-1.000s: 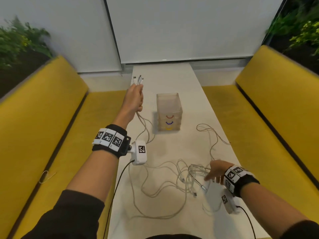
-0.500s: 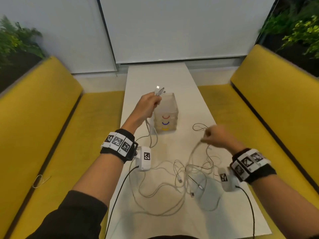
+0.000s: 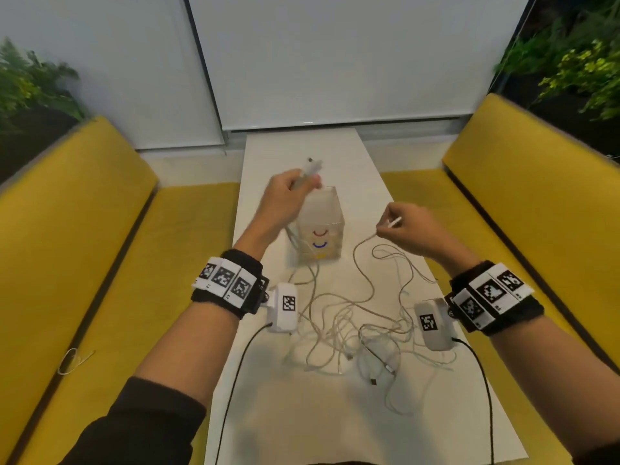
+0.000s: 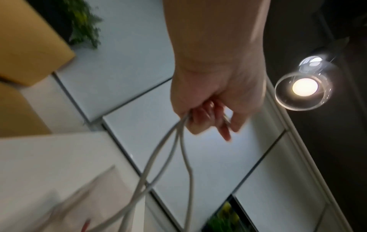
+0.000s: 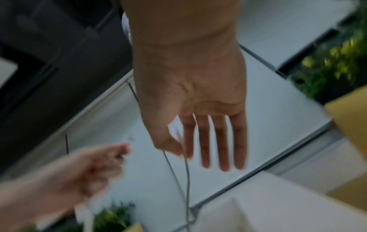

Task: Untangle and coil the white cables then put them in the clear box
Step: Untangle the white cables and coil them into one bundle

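Over the box (image 3: 320,226) our left hand (image 3: 285,199) is raised, fingers curled round a bunch of cables (image 3: 352,327) whose plug ends stick up past the thumb, beyond the box's far rim. From the left wrist view three strands drop out of that fist (image 4: 214,94) toward the table (image 3: 302,414). Just right of the box our right hand (image 3: 411,231) pinches a single cable end (image 3: 394,223) between thumb and forefinger; the other three fingers (image 5: 222,141) lie straight and spread a little. That cable (image 5: 186,172) hangs down from the pinch and runs back to the heap.

Nearer us than the box, most of the cables lie in a loose tangle on the table, several plugs showing among the loops, none coiled. Strands from the left hand pass down the box's left side; whether any lies inside the box we cannot tell.

Well left of the box, a small white loop (image 3: 72,360) rests on the yellow bench (image 3: 100,263).
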